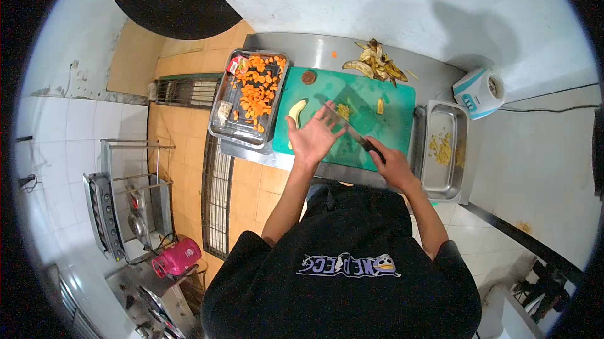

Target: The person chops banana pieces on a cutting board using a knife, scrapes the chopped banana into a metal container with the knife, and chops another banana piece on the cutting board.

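Note:
My left hand [313,141] is over the green cutting board [393,134], palm up with fingers spread, holding nothing. My right hand [393,166] grips the black handle of a knife [353,134]. Its blade slants up and left, close by my left fingertips; I cannot tell if they touch. Just beyond the blade is a small heap of chopped yellow pieces [343,111], probably banana. A peeled banana [297,110] lies left of my left hand, which partly hides what is below it. Farther right rests a short yellow piece [380,106].
Left of the board stands a tray [216,118] of carrot slices and small packets. Banana peels [377,65] lie at the back edge, near a round brown object [308,77]. A steel pan [445,185] with chopped pieces and a white-and-blue appliance [479,92] are on the right.

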`<state>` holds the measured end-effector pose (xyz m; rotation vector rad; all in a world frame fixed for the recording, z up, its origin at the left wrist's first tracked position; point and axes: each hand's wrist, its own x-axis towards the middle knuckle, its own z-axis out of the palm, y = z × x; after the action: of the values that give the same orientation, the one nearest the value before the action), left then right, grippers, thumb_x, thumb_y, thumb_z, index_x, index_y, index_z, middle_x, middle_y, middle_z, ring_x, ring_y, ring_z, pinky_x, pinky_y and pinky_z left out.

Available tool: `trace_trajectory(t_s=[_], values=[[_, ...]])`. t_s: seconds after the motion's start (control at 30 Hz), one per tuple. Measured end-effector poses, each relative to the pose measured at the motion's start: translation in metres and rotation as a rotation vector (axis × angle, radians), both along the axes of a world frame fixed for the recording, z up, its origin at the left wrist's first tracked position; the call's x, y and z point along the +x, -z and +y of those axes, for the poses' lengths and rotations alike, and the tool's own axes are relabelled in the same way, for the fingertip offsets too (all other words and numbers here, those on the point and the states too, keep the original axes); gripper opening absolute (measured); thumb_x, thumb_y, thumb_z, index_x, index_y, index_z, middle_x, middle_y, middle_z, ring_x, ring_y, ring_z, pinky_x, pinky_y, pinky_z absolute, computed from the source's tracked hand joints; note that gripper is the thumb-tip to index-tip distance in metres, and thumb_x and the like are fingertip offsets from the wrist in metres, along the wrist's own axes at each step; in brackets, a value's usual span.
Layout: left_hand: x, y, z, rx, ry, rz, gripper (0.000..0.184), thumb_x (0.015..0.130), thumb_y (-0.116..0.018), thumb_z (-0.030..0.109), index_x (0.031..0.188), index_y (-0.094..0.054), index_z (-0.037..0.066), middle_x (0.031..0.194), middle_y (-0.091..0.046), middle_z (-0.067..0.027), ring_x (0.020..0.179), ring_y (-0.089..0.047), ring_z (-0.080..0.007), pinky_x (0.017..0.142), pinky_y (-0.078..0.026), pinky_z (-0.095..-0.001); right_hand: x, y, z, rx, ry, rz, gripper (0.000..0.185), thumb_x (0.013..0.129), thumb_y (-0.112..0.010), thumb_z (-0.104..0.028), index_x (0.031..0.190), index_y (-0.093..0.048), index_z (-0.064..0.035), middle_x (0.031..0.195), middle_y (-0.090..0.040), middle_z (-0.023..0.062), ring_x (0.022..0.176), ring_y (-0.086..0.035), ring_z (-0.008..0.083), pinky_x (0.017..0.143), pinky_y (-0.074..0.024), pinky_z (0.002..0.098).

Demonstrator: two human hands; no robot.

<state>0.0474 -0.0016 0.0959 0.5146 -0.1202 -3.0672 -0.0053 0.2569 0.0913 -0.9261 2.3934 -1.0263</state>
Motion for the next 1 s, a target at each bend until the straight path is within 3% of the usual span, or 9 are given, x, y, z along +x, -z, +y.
trace_trajectory(t_s=[0.17, 0.27, 0.33, 0.4, 0.63, 0.7, 0.8, 0.87, 1.0], values=[[0.006, 0.004, -0.001, -0.1, 0.003, -0.028, 0.124, 0.084, -0.022, 0.094, 0.163, -0.017, -0.001, 0.172, -0.008, -0.0165, 0.158, 0.01, -0.0382, 0.123, 0.009, -0.0632, -0.011, -0.014, -0.001, 0.028, 0.076, -0.04, 0.046, 0.102, -0.059, -0.029, 0.147, -0.053, -0.0242, 0.081, -0.07, 0.0219, 0.072, -0.069, 0.0427, 0.064, -0.0536, 0.053], [0.011, 0.016, -0.007, -0.075, -0.032, -0.036, 0.125, 0.083, -0.027, 0.095, 0.163, -0.015, 0.0, 0.173, -0.004, -0.0164, 0.158, 0.015, -0.0372, 0.123, 0.01, -0.0632, -0.002, -0.014, -0.005, -0.142, 0.112, 0.018, 0.046, 0.102, -0.059, -0.029, 0.148, -0.052, -0.0245, 0.08, -0.07, 0.0225, 0.071, -0.069, 0.0425, 0.064, -0.0539, 0.053], [0.013, 0.017, -0.011, -0.079, -0.052, -0.043, 0.126, 0.082, -0.03, 0.094, 0.163, -0.014, 0.0, 0.173, -0.003, -0.0162, 0.158, 0.014, -0.0372, 0.123, 0.011, -0.0631, 0.004, -0.009, -0.003, -0.302, 0.126, 0.099, 0.046, 0.102, -0.058, -0.03, 0.148, -0.052, -0.0246, 0.08, -0.07, 0.0231, 0.071, -0.069, 0.0426, 0.064, -0.054, 0.0532], [0.016, 0.019, -0.013, -0.083, -0.071, -0.049, 0.126, 0.081, -0.033, 0.094, 0.163, -0.013, 0.0, 0.173, -0.002, -0.016, 0.158, 0.014, -0.0373, 0.123, 0.011, -0.063, 0.011, -0.004, 0.0, 0.247, 0.074, 0.072, 0.046, 0.102, -0.058, -0.03, 0.148, -0.053, -0.0226, 0.08, -0.07, 0.0245, 0.07, -0.068, 0.0443, 0.066, -0.0536, 0.0553], [0.011, 0.019, -0.011, -0.096, -0.056, -0.068, 0.117, 0.087, -0.028, 0.091, 0.164, -0.014, 0.003, 0.173, -0.003, -0.0142, 0.158, 0.015, -0.0348, 0.124, 0.009, -0.0617, 0.027, 0.008, 0.005, 0.158, 0.227, -0.146, 0.043, 0.103, -0.057, -0.03, 0.144, -0.057, -0.0157, 0.086, -0.071, 0.0261, 0.079, -0.07, 0.0459, 0.076, -0.0541, 0.0556], [0.012, 0.021, -0.01, -0.055, -0.055, -0.053, 0.116, 0.089, -0.024, 0.09, 0.164, -0.014, 0.003, 0.174, -0.001, -0.014, 0.157, 0.02, -0.0329, 0.124, 0.009, -0.0608, 0.029, 0.035, 0.006, -0.06, 0.289, -0.398, 0.042, 0.104, -0.057, -0.031, 0.141, -0.059, -0.0104, 0.095, -0.071, 0.0259, 0.09, -0.072, 0.0403, 0.083, -0.0547, 0.0472], [0.009, 0.018, -0.007, -0.058, -0.052, -0.061, 0.113, 0.091, -0.024, 0.088, 0.164, -0.014, 0.003, 0.174, -0.003, -0.0137, 0.158, 0.017, -0.0328, 0.124, 0.008, -0.0608, 0.026, 0.049, 0.013, -0.04, 0.34, -0.573, 0.042, 0.105, -0.056, -0.032, 0.137, -0.059, -0.0048, 0.106, -0.071, 0.0247, 0.098, -0.071, 0.0355, 0.089, -0.0531, 0.0417], [0.011, 0.017, -0.006, -0.099, -0.057, -0.098, 0.109, 0.091, -0.027, 0.087, 0.164, -0.017, 0.007, 0.173, -0.011, -0.0143, 0.158, 0.006, -0.037, 0.124, 0.003, -0.0621, 0.025, 0.047, 0.023, 0.033, 0.316, -0.552, 0.041, 0.105, -0.056, -0.031, 0.137, -0.06, -0.0048, 0.108, -0.071, 0.0243, 0.099, -0.071, 0.0357, 0.09, -0.053, 0.0419], [0.014, 0.021, -0.01, -0.101, -0.076, -0.1, 0.107, 0.092, -0.026, 0.086, 0.165, -0.017, 0.008, 0.172, -0.012, -0.0142, 0.158, 0.006, -0.0366, 0.124, 0.002, -0.062, 0.029, 0.038, 0.042, 0.096, 0.301, -0.499, 0.039, 0.105, -0.056, -0.031, 0.136, -0.061, -0.0081, 0.11, -0.072, 0.0234, 0.098, -0.071, 0.0393, 0.09, -0.0538, 0.045]])
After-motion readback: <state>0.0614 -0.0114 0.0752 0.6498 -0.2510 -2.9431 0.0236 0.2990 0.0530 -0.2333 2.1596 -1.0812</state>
